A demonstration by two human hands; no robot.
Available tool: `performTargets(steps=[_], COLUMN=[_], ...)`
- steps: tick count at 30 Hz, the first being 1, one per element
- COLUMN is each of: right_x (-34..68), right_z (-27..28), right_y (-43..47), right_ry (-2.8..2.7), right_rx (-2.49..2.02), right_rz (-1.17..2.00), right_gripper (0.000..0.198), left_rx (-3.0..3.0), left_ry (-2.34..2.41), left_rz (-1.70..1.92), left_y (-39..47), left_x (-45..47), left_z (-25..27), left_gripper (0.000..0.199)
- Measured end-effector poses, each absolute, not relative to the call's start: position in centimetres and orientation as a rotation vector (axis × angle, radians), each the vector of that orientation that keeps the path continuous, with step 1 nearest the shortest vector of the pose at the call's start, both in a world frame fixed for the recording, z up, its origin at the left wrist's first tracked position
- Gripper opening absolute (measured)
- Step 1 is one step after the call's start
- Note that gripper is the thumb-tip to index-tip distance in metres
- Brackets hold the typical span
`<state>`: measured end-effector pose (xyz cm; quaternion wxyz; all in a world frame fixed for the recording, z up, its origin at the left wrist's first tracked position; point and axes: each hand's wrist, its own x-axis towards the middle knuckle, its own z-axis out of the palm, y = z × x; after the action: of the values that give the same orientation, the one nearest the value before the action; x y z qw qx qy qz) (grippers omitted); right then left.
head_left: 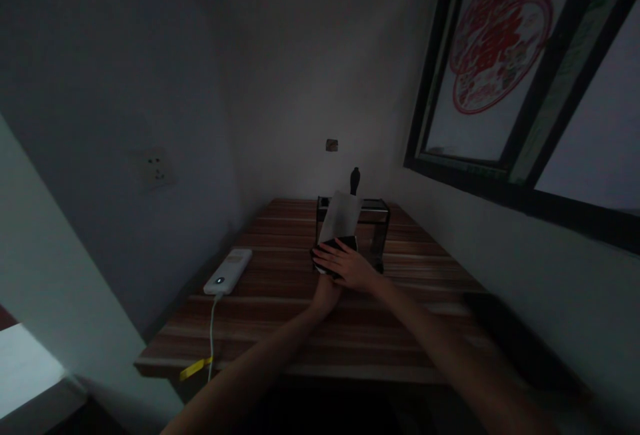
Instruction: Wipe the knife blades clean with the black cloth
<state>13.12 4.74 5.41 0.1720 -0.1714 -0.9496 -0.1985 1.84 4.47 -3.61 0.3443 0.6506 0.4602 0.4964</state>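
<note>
A broad pale flat sheet or blade (341, 215) stands tilted up from a dark flat piece (350, 243) at the middle of the table. Dim light leaves the exact kind of both unclear. My right hand (347, 267) lies over the front of the dark piece, fingers stretched out and slightly spread across it. Below it, my left hand (327, 290) supports the same piece from underneath, its fingers hidden. Just behind my hands stands a dark-framed rack (384, 225). A black handle (355, 180) sticks up above the rack's top.
On the left of the striped wooden table (280, 348) lies a white power bank (230, 271). Its cable (211, 335), with a yellow tag (195, 368), hangs over the front edge. A dark long object (520, 338) rests at the right. Walls close in on both sides.
</note>
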Motion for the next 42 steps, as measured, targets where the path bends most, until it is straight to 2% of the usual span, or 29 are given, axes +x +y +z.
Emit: performTargets(steps=[3, 9, 15, 24, 35, 42], right_x=[13.3, 13.6, 14.0, 14.2, 12.9, 12.4], right_z=[6.1, 7.8, 9.9, 12.0, 11.9, 9.6], right_y=[5.2, 7.1, 8.9, 10.4, 9.7, 8.3], right_ry=[-2.668, -2.567, -2.480, -2.353, -2.195, -2.225], right_rx=[-0.500, -0.579, -0.668, -0.739, -0.876, -0.888], right_rz=[-0.597, -0.669, -0.716, -0.685, -0.655, -0.655], right_gripper=[0.059, 0.061, 0.066, 0.062, 0.055, 0.056], left_rx=[1.723, 1.795, 1.810, 1.821, 1.816, 1.796], left_ry=[1.262, 1.132, 1.174, 1.138, 1.181, 1.153], left_rz=[1.272, 1.373, 1.346, 1.364, 1.336, 1.348], left_y=[4.1, 3.5, 2.9, 2.8, 3.0, 3.1], left_x=[1.7, 1.6, 1.6, 1.4, 1.5, 1.5], left_z=[-3.3, -2.2, -1.7, -1.9, -2.1, -2.1], left_gripper=[0.019, 0.035, 0.022, 0.023, 0.026, 0.027])
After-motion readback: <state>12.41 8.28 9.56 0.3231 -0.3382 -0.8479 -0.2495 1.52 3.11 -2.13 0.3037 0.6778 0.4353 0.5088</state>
